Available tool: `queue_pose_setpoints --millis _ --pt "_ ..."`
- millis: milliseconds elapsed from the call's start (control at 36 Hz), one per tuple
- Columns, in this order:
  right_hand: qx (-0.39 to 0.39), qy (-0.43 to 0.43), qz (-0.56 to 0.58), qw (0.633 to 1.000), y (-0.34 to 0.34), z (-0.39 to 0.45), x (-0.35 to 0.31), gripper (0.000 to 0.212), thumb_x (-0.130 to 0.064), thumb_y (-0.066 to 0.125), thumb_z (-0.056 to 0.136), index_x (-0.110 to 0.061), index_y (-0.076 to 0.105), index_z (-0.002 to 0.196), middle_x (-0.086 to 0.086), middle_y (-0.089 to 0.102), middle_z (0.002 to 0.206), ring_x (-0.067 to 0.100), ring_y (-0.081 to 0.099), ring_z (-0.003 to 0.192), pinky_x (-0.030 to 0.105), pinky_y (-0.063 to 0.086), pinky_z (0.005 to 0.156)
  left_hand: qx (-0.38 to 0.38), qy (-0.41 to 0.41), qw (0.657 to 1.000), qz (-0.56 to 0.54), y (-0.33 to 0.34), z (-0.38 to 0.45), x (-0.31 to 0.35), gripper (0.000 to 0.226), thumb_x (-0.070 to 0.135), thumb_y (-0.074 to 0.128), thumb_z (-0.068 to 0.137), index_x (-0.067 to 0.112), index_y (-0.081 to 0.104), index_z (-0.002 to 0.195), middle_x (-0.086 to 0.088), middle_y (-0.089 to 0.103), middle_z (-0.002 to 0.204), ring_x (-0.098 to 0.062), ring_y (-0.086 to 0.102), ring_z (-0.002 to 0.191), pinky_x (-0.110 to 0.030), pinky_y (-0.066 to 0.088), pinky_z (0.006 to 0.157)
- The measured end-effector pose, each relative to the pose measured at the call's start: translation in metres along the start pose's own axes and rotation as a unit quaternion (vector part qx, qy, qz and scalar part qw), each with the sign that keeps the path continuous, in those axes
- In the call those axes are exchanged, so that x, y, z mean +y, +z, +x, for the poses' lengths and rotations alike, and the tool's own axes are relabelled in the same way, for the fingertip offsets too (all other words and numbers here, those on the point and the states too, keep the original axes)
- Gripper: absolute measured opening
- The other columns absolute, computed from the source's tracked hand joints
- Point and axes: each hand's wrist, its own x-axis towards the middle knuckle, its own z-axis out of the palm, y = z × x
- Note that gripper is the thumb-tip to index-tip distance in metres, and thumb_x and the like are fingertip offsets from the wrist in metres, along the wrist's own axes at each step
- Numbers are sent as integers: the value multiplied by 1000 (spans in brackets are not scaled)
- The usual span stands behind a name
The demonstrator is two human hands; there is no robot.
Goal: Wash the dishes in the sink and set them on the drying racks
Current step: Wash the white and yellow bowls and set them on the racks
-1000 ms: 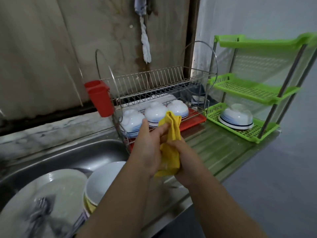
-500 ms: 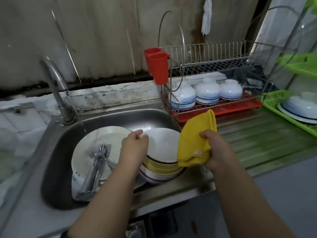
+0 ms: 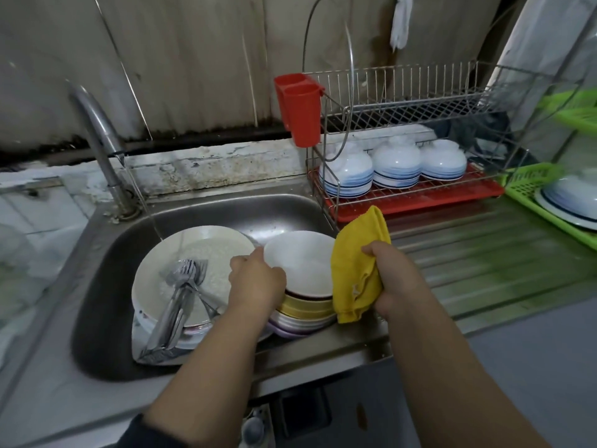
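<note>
Sink (image 3: pixel 97 286) dishes look wet: left hand (image 3: pixel 256 281) pinches slick, breakable top bowl (image 3: pixel 302 263) by its rim, right hand (image 3: pixel 392 281) clutches soft cloth (image 3: pixel 355 270).

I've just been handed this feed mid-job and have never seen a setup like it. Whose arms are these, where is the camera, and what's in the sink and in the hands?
There is no machine here: a person washes dishes, and one wide-angle camera on their head looks forward and down, so the arms come in from the bottom edge. The left hand grips the rim of the top white bowl of a bowl stack in the steel sink. The right hand holds a yellow cloth. Left of the stack lies a large white plate with forks and spoons on it. Behind, the wire rack holds three upturned bowls, with a red cutlery cup on its side. A green rack stands at far right.
</note>
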Motion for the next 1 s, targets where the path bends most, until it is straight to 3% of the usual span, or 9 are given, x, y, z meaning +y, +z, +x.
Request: queue_pose_setpoints --millis 139,306,444,500,583,722,778,917,1000 --pt "13 -8 5 1000 1 -3 -1 30 -23 52 91 -15 51 120 16 59 112 35 58 100 48 48 89 15 11 1000 -5 2 -4 4 52 8 39 91 22 38 142 -13 27 140 -34 36 124 -33 36 98" --pt "4 -16 37 999 1 -9 -7 20 -22 53 90 -14 51 108 16 59 113 36 57 103 53 46 95 56 66 992 -94 -7 -4 14 52 10 43 90 24 43 141 -11 36 137 -24 50 85 -30 45 77" --pt "-38 -17 82 996 4 -18 -16 10 -16 52 88 -12 59 94 17 64 109 38 60 103 53 46 94 104 90 945 -295 -14 -10 30 43 14 55 84 46 52 113 -2 44 127 -25 52 107 -38 51 83" --pt "-58 -17 81 995 11 -22 -18 11 -15 51 88 -12 60 94 18 65 109 38 60 103 53 46 94 56 62 910 -407 -21 -14 39 44 13 56 85 52 50 104 2 48 120 -23 52 102 -35 51 73" --pt "-63 -20 62 996 20 -27 -19 11 -15 52 87 -12 59 95 19 64 108 37 60 101 51 47 92 -26 35 871 -490 -31 -16 46 49 9 52 87 50 49 112 6 52 112 -25 54 98 -37 52 69" --pt "-70 -15 46 996 30 -34 -23 26 -15 53 87 -8 58 112 20 63 110 37 60 99 48 49 87 -31 26 869 -493 -40 -13 45 60 15 50 86 29 35 143 -8 52 122 -22 53 87 -31 48 62" --pt "-67 -21 36 997 34 -36 -25 29 -14 53 87 -7 57 115 20 63 109 36 60 98 48 50 86 -39 14 861 -507 -44 -12 46 59 16 50 87 26 36 143 -10 52 124 -21 53 84 -29 47 58" --pt "-64 -57 -48 995 39 -46 -39 32 -19 54 88 -9 55 118 18 60 115 36 57 105 53 45 97 -45 -33 826 -561 -52 -15 45 43 25 50 93 19 44 135 -5 58 93 -21 55 75 -20 45 38" --pt "-33 -141 -186 972 46 -56 -60 26 -20 51 89 -4 56 109 22 59 102 35 57 101 48 46 95 -35 -38 810 -584 -56 -14 42 44 30 50 94 19 42 136 -5 58 98 -23 57 79 -25 46 48"
